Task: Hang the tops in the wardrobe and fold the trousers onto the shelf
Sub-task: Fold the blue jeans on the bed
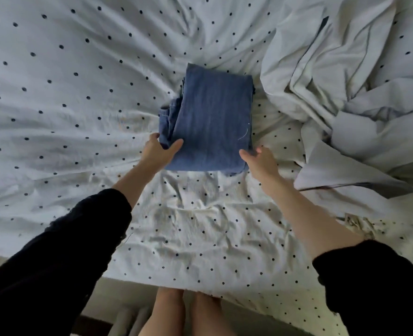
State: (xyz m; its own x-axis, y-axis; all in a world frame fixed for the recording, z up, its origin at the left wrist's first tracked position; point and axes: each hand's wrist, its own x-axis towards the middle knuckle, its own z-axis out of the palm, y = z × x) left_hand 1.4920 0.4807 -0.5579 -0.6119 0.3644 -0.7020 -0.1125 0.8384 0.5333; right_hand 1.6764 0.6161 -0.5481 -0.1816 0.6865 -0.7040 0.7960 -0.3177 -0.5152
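Blue denim trousers (pixel 212 117), folded into a thick rectangle, lie near the middle of a bed covered by a white sheet with dark dots (pixel 67 93). The left hand (pixel 158 152) grips the near left corner of the fold, thumb on top and fingers curled around the bunched edge. The right hand (pixel 261 161) is at the near right corner, thumb against the denim's edge; its fingers are blurred and partly hidden, so whether they clamp the cloth cannot be told. Both forearms are bare below dark sleeves (pixel 55 251). A rumpled pale duvet (pixel 346 81) is heaped just to the right of the trousers. The person's bare legs (pixel 183 311) show beneath the bed's near edge.
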